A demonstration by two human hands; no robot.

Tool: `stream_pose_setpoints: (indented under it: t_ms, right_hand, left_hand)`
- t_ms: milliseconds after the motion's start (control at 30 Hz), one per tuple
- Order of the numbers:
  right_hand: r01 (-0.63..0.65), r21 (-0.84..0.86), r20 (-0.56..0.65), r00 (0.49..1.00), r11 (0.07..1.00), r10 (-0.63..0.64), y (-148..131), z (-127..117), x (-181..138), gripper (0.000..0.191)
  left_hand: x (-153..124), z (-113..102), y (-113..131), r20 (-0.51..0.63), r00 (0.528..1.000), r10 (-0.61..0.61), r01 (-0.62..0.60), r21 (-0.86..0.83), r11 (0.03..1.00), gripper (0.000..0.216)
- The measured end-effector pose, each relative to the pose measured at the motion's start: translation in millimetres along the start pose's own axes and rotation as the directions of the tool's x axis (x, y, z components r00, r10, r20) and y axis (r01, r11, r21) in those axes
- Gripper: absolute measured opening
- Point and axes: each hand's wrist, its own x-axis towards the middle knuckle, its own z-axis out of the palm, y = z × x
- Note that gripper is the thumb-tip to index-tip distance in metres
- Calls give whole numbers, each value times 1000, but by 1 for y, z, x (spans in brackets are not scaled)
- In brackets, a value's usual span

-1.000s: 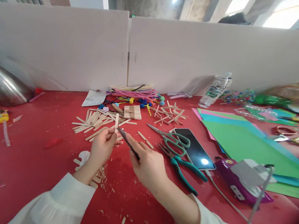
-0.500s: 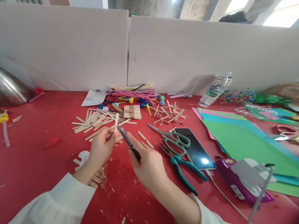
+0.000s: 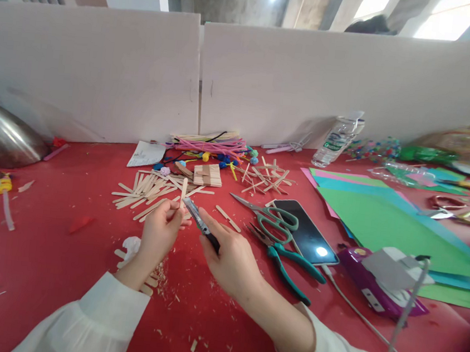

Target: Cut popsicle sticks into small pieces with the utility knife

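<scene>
My left hand point(image 3: 160, 233) pinches a short wooden craft stick point(image 3: 183, 191) and holds it upright above the red table point(image 3: 40, 267). My right hand point(image 3: 229, 254) grips a utility knife point(image 3: 200, 224) with a dark handle, its blade tip pointing at the stick just beside my left fingers. Wood shavings point(image 3: 165, 280) lie scattered on the table under my hands. A loose pile of craft sticks point(image 3: 149, 189) is spread just beyond my left hand.
Green scissors point(image 3: 270, 218), teal pliers point(image 3: 288, 263), a phone point(image 3: 306, 237) and a purple device with a cable point(image 3: 379, 275) lie to the right. Coloured paper sheets point(image 3: 381, 219), a water bottle point(image 3: 337, 142), pipe cleaners point(image 3: 217, 145) and a white partition point(image 3: 103, 72) stand behind.
Both hands keep their grip; the knife has shifted only slightly against the stick, and the view has tilted a little.
</scene>
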Motion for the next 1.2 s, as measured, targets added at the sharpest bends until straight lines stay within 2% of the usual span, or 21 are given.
stream_pose_setpoints:
  t_ms: [167, 267, 400, 567, 733, 1000, 1200]
  right_hand:
    - [-25, 30, 19, 1000, 999, 24, -1, -1, 1, 50]
    - [-25, -8, 27, 999, 1000, 25, -1, 0, 0, 50]
    - [7, -199, 41, 999, 980, 2, -2, 1, -1, 52]
    - [59, -480, 96, 995, 875, -14, -7, -2, -2, 55]
    - [89, -589, 157, 988, 804, 6, -14, -7, -5, 58]
    - [65, -555, 89, 996, 829, -19, -10, -10, -3, 51]
    - [-23, -439, -55, 998, 898, -1, 3, -16, 2, 52]
  left_hand:
    - [1, -2, -1, -14, 999, 44, -43, 74, 996, 21]
    - [1, -3, -1, -12, 996, 84, -81, 145, 986, 20]
    - [1, -3, 0, 1, 994, 107, -105, 207, 973, 18]
    - [1, -1, 1, 36, 998, 52, -59, 215, 975, 19]
    - [1, 1, 2, 50, 998, 26, -35, 176, 984, 21]
    - [2, 0, 0, 52, 998, 33, -43, 207, 977, 23]
    - [6, -4, 4, -6, 996, -85, 85, 70, 994, 25]
